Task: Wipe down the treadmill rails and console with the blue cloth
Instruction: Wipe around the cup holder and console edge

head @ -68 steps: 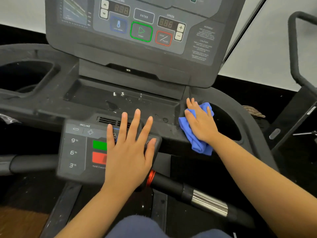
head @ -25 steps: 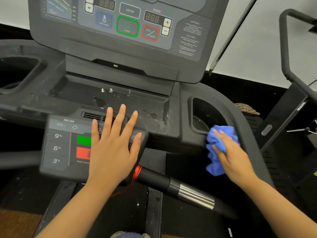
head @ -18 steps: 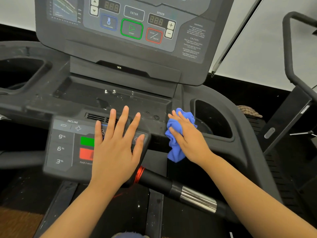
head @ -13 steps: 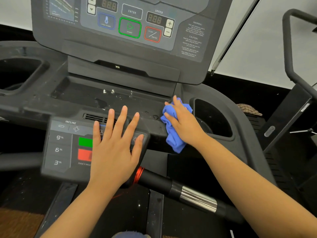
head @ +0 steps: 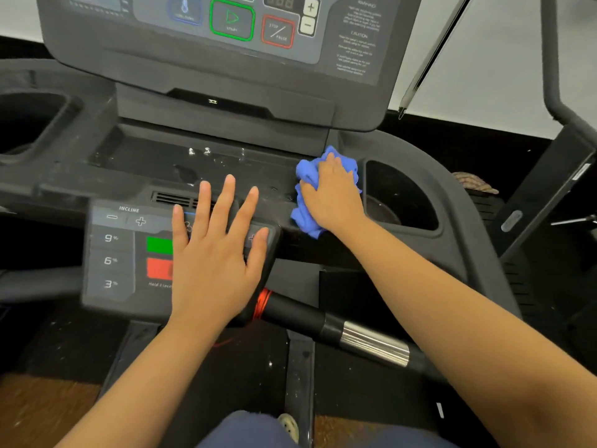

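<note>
The blue cloth (head: 307, 176) is bunched under my right hand (head: 332, 195), which presses it on the black treadmill deck between the shallow centre tray (head: 155, 156) and the right cup holder (head: 407, 202). My left hand (head: 216, 253) lies flat, fingers spread, on the small incline keypad (head: 109, 253) and holds nothing. The upright console panel (head: 206, 59) with green start and red stop buttons stands behind. A black handlebar with a chrome band (head: 371, 344) runs below my right forearm.
White specks and droplets dot the centre tray. A left cup holder (head: 29, 124) sits at the far left. The frame of another black machine (head: 562, 118) stands on the right, by a white wall. Wooden floor shows at the bottom left.
My right hand swept the cloth from the right cup holder's front rim leftward and up to the ledge beside the tray. My left hand stayed on the keypad.
</note>
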A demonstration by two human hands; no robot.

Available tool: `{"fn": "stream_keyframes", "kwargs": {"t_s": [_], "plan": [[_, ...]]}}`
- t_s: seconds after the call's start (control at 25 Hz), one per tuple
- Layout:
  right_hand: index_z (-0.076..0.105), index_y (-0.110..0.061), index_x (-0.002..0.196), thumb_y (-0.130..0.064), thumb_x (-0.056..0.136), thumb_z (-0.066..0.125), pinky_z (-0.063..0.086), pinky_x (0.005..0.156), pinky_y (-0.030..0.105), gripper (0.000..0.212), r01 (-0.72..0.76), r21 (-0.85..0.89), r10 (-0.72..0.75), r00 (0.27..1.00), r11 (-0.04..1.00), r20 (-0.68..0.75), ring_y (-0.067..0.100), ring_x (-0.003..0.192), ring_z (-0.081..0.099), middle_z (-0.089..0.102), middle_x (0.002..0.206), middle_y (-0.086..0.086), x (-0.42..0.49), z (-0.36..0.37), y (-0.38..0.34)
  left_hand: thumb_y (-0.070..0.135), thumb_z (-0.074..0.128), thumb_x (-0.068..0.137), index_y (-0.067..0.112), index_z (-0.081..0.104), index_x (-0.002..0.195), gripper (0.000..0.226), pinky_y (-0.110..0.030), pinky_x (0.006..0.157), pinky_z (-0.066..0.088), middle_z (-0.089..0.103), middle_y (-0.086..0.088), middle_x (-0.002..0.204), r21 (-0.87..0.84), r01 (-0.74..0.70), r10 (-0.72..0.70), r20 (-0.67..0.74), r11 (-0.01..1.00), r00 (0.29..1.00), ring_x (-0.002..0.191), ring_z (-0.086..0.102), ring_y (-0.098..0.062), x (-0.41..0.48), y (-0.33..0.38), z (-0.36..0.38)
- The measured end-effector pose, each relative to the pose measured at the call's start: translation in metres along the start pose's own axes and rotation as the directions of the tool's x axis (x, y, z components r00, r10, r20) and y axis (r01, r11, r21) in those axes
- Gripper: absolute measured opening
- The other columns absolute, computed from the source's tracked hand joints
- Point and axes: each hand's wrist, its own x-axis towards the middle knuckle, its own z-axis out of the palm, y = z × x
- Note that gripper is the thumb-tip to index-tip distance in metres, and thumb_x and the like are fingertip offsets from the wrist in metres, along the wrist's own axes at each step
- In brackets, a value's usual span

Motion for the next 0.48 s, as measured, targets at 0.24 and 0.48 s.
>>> {"fn": "stream_keyframes", "kwargs": {"t_s": [0.24,0.48], "plan": [[0.065,-0.007,0.095,-0.014,0.094,0.042,0.042,0.09,0.033,0.025,0.338,0.262,-0.329,0.941,0.904,-0.076,0.019,0.09,0.054,0.065,0.091,0.0,-0.067,-0.001,-0.004,0.049,0.026,0.095,0.028,0.028,0.149,0.057,-0.05,0.116,0.008,0.02,-0.001,0.159,-0.008,-0.002,0.002,-0.002,1.0,1.0,0.147,0.013,-0.026,0.001,-0.001,0.002],[0.044,-0.006,0.139,0.01,0.08,0.054,0.015,0.117,0.02,0.061,0.444,0.112,-0.451,0.891,0.889,0.047,0.012,0.137,0.03,0.038,0.147,0.002,-0.098,-0.02,0.085,0.048,0.026,0.096,0.03,0.025,0.149,0.057,-0.049,0.117,0.006,0.018,-0.001,0.159,-0.022,-0.001,0.002,0.028,1.0,1.0,0.148,0.01,-0.025,0.001,-0.001,-0.001]]}}
